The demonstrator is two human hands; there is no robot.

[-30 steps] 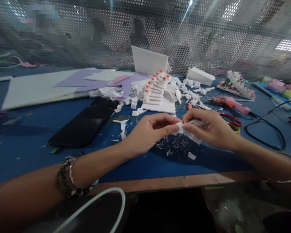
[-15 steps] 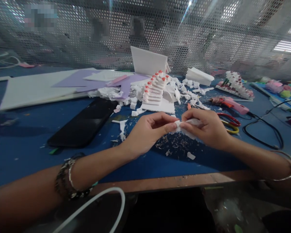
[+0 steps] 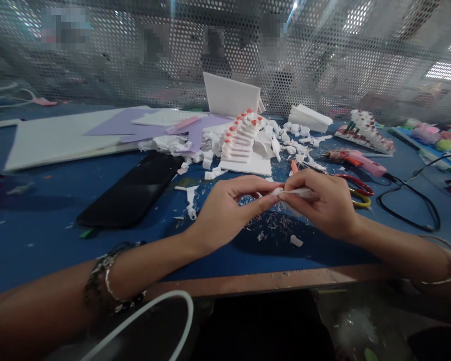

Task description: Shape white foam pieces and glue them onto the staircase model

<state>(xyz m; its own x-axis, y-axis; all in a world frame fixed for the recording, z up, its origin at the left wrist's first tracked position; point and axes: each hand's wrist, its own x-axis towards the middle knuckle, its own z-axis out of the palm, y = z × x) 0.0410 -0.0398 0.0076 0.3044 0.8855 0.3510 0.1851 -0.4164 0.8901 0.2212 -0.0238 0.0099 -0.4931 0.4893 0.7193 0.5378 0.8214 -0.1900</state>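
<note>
Between the fingertips of both hands is a small piece of thin white paper, tissue-like and partly crumpled. My left hand pinches its left end between thumb and fingers. My right hand pinches it right beside that, and the looser part lies within the right fingers, partly hidden. Just beyond the hands stands a small white staircase model with red flower-like bits along both sides. Paper shreds lie on the blue table below the hands.
A black phone lies at left, near white boards and purple sheets. At right are scissors, a pink glue gun with its cable, and a second decorated model. Crumpled white scraps surround the staircase. Perforated metal rises behind.
The fingers have shifted slightly on the paper, and its loose part, which hung below the right hand, now looks narrower and more gathered. Both hands stay in nearly the same place.
</note>
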